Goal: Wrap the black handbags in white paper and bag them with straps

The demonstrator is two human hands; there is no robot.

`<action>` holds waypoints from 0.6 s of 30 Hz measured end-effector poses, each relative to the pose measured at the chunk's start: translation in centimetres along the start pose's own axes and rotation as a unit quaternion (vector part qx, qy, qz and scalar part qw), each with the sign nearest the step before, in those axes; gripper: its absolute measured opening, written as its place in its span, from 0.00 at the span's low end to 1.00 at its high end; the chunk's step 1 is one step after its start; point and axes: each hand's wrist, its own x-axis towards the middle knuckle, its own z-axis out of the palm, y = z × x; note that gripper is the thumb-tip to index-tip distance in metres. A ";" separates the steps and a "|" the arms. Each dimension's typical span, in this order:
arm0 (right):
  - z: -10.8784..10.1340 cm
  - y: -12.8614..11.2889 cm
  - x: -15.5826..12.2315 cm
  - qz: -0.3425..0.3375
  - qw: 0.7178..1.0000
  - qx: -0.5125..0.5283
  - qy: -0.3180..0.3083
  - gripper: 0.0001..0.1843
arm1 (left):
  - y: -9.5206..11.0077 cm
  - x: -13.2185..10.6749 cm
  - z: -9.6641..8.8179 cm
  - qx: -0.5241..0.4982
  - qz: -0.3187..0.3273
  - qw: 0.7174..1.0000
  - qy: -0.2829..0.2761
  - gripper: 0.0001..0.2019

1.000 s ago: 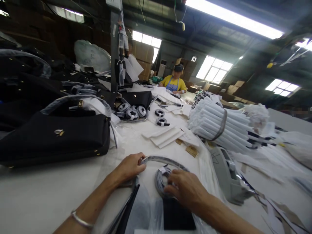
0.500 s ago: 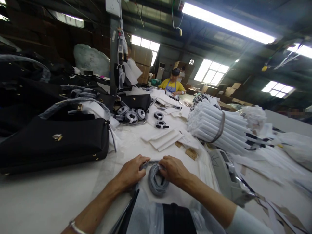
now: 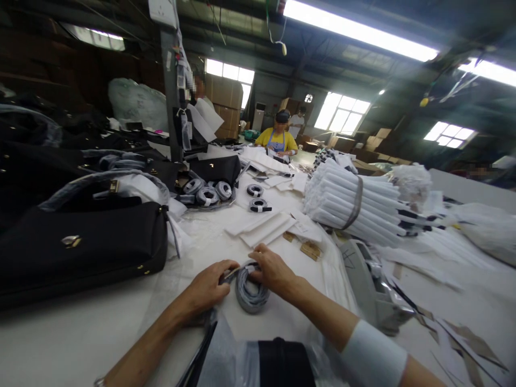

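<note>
Nearest, at the bottom edge, a black panel lies under clear film, with a pale sleeve band round the right forearm beside it. Just beyond, the left hand has its fingers curled in toward the thumb, nearly closed on a film-wrapped strip, a short length of which shows past the fingertips. The right hand grasps the coiled strap at its far right rim, the forefinger laid over the top and the thumb lower, toward the ring's opening (how hard it presses, I cannot tell). That coil, wrapped in greyish film, is between the two hands, over the white table; whether it touches the surface is unclear.

To the left stands a black handbag with a wrapped handle and a metal clasp; to the right, a grey device. Farther on come folded white sheets, then two small coils one behind the other, with a strapped bundle of white rolls to their right. More coils cluster at left. Across the table sits a person in yellow (blue apron, arms forward).
</note>
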 end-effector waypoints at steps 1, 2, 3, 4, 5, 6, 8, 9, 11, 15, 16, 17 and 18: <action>-0.1 0.0 0.2 0.000 1.000 0.000 -0.009 0.13 | 0.3 0.1 -0.2 0.002 -0.010 1.000 -0.016 0.24; -0.2 0.1 0.4 0.001 1.000 -0.002 -0.014 0.10 | 0.6 0.4 -0.4 0.013 -0.020 0.999 -0.030 0.21; -0.2 0.1 0.6 0.004 1.000 -0.004 -0.013 0.09 | 0.9 0.7 -0.5 0.034 -0.029 0.998 -0.040 0.17; -0.3 0.1 0.8 0.007 1.000 -0.006 -0.007 0.10 | 1.2 1.1 -0.6 0.062 -0.040 0.996 -0.044 0.14; -0.3 0.0 0.9 0.008 1.000 -0.009 -0.001 0.12 | 1.4 1.6 -0.5 0.093 -0.051 0.994 -0.040 0.13; -0.4 0.0 1.1 0.009 1.000 -0.013 0.003 0.14 | 1.6 2.1 -0.3 0.121 -0.061 0.990 -0.030 0.13; -0.4 -0.1 1.1 0.015 1.000 -0.016 0.002 0.15 | 1.8 3.1 0.3 0.155 -0.073 0.985 -0.005 0.12; -0.5 -0.1 1.0 0.021 1.000 -0.016 -0.002 0.14 | 1.8 3.4 0.7 0.159 -0.075 0.984 0.001 0.12; -0.5 -0.1 0.6 0.033 0.999 -0.009 -0.014 0.15 | 1.6 3.8 1.6 0.161 -0.078 0.984 0.002 0.09; -0.1 0.2 -0.2 0.014 0.999 0.008 -0.037 0.19 | 1.0 3.6 3.0 0.203 -0.076 0.976 0.024 0.10; 0.1 0.2 -0.4 0.004 1.000 0.001 -0.029 0.18 | 0.7 3.5 3.2 0.214 -0.072 0.974 0.030 0.11; 0.4 0.2 -0.5 -0.007 1.000 -0.011 -0.016 0.18 | 0.4 3.5 3.3 0.219 -0.065 0.973 0.034 0.12; 0.8 0.2 -0.5 -0.019 1.000 -0.025 0.001 0.17 | 0.1 3.5 3.4 0.216 -0.056 0.974 0.033 0.12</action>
